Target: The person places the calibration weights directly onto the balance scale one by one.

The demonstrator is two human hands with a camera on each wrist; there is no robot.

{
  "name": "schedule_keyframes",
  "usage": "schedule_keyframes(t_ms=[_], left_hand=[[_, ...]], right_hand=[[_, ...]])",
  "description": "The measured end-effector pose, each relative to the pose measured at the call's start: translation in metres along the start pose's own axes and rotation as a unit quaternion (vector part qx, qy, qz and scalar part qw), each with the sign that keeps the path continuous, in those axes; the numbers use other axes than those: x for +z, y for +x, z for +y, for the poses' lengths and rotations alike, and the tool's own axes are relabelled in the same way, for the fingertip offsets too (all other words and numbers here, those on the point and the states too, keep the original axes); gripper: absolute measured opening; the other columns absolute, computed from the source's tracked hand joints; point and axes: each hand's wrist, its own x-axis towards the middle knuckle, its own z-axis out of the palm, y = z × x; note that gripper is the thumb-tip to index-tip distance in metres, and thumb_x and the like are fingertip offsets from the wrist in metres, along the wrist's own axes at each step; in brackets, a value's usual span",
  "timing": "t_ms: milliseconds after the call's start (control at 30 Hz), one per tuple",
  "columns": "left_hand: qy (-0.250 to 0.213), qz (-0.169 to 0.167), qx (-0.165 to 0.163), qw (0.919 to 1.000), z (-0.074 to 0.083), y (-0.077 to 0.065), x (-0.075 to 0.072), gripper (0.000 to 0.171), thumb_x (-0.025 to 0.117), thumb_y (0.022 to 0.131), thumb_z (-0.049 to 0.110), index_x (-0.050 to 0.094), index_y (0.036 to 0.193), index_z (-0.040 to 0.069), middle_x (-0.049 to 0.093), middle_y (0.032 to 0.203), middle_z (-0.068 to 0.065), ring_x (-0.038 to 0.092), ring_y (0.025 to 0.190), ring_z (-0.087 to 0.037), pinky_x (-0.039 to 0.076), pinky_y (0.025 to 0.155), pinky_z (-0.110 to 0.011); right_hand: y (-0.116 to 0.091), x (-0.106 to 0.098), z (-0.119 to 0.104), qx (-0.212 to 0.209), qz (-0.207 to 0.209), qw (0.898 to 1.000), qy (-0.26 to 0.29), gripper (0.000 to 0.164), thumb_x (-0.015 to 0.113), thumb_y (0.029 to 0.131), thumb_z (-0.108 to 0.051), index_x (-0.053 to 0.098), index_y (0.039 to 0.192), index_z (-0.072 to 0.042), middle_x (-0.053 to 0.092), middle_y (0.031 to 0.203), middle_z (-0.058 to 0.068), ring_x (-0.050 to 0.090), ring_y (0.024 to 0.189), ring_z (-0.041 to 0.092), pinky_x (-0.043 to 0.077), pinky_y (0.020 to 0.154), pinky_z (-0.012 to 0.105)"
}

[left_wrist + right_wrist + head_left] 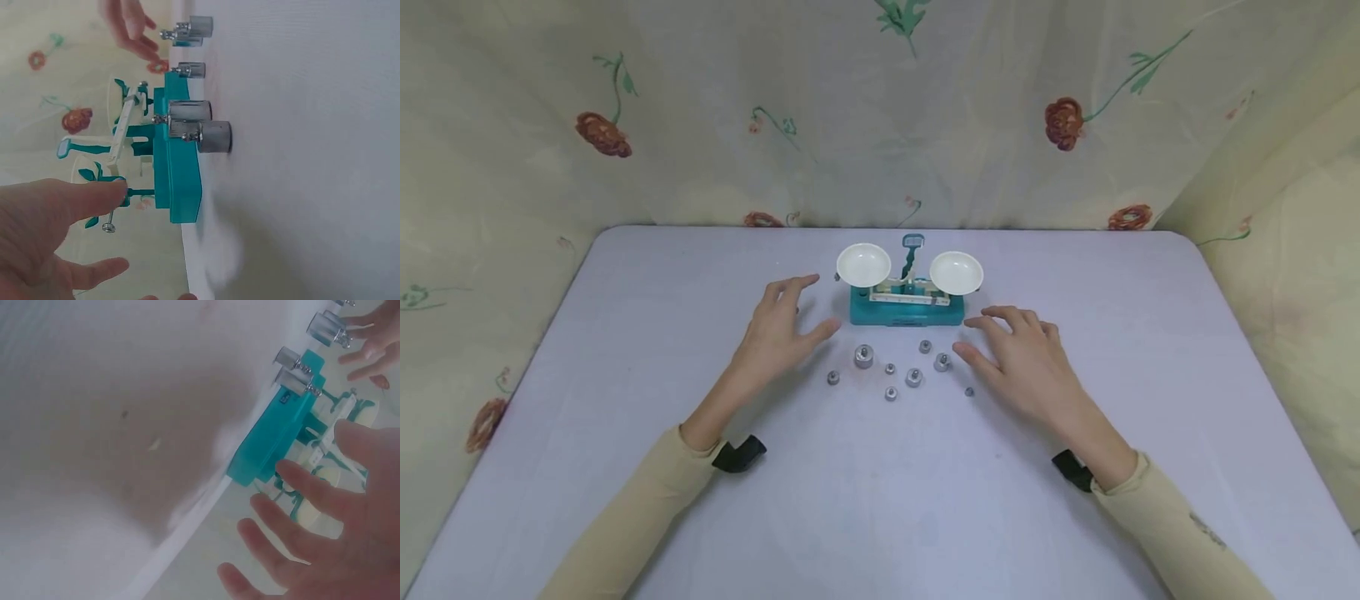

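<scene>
A teal balance scale [907, 313] with two white pans stands near the table's far edge. In front of it lie several silver knobbed weights of different sizes, the largest weight [863, 357] toward the left. To the left of the scale my left hand [778, 329] hovers, fingers spread and holding nothing. My right hand [1026, 362] is at the scale's right front corner, its fingers apart and loosely bent, with nothing in them. The left wrist view shows the left thumb [94, 199] overlapping the scale. In the right wrist view, the right fingers [312, 487] spread beside the teal base.
The table [880, 517] has a pale lavender cover. Behind it hangs a cream curtain [850, 108] with red flowers, also along both sides. Each wrist wears a black camera, the left camera [739, 454] beside a cream sleeve. A tiny weight [969, 392] lies near the right hand.
</scene>
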Motion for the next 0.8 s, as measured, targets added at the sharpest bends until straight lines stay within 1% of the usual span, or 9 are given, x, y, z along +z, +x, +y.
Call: schedule_keyframes(t_ms=[133,200,367,500,567,667,800], left_hand=[[0.001,-0.014,0.002,0.9999,-0.004,0.002,0.000,0.076,0.079,0.099,0.035,0.044,0.162,0.012,0.041,0.165,-0.026,0.061,0.135,-0.043,0.057,0.110,-0.060],[-0.011,-0.018,0.004,0.9998,-0.006,0.004,0.000,0.074,0.079,0.099,0.033,0.045,0.162,0.011,0.044,0.162,-0.027,0.065,0.128,-0.042,0.059,0.105,-0.057],[-0.056,-0.025,0.010,0.9981,-0.008,0.011,0.004,0.068,0.080,0.099,0.026,0.050,0.158,0.010,0.051,0.156,-0.027,0.070,0.121,-0.041,0.062,0.099,-0.052],[-0.080,-0.037,0.009,0.9961,-0.005,0.017,0.009,0.068,0.079,0.099,0.024,0.050,0.159,0.011,0.050,0.158,-0.026,0.070,0.124,-0.041,0.063,0.102,-0.051],[-0.090,-0.043,0.004,0.9950,-0.003,0.019,0.012,0.069,0.079,0.100,0.024,0.049,0.160,0.012,0.049,0.160,-0.026,0.069,0.127,-0.042,0.062,0.104,-0.052],[-0.106,-0.046,-0.006,0.9933,0.000,0.022,0.014,0.070,0.079,0.099,0.023,0.047,0.161,0.012,0.047,0.162,-0.026,0.067,0.132,-0.044,0.061,0.107,-0.053],[-0.129,-0.040,-0.027,0.9905,0.002,0.026,0.016,0.073,0.081,0.098,0.021,0.046,0.162,0.013,0.046,0.165,-0.023,0.063,0.138,-0.045,0.059,0.111,-0.052]], right_hand=[[-0.002,0.003,-0.005,-0.009,0.000,1.000,-0.009,0.057,0.060,0.106,-0.059,0.070,0.139,-0.014,0.062,0.148,0.019,0.052,0.142,0.046,0.037,0.114,0.074],[-0.002,0.005,-0.007,-0.013,-0.001,1.000,-0.017,0.056,0.064,0.104,-0.060,0.072,0.136,-0.014,0.064,0.145,0.019,0.054,0.139,0.046,0.038,0.114,0.075],[-0.002,0.009,-0.011,-0.027,-0.003,0.999,-0.017,0.052,0.069,0.102,-0.056,0.074,0.131,-0.014,0.071,0.138,0.016,0.062,0.133,0.042,0.043,0.111,0.070],[-0.002,0.009,-0.012,-0.042,0.001,0.999,-0.010,0.044,0.071,0.103,-0.048,0.075,0.129,-0.013,0.076,0.133,0.013,0.067,0.128,0.039,0.046,0.106,0.065],[-0.002,0.009,-0.013,-0.049,0.001,0.999,-0.012,0.041,0.072,0.103,-0.045,0.075,0.128,-0.013,0.077,0.131,0.013,0.069,0.125,0.038,0.047,0.104,0.064],[-0.001,0.010,-0.014,-0.055,-0.001,0.998,-0.015,0.038,0.073,0.103,-0.041,0.075,0.128,-0.013,0.079,0.127,0.011,0.070,0.123,0.037,0.048,0.103,0.064],[-0.002,0.011,-0.017,-0.060,-0.005,0.998,-0.011,0.035,0.076,0.101,-0.038,0.076,0.127,-0.014,0.081,0.120,0.007,0.072,0.122,0.035,0.049,0.102,0.062]])
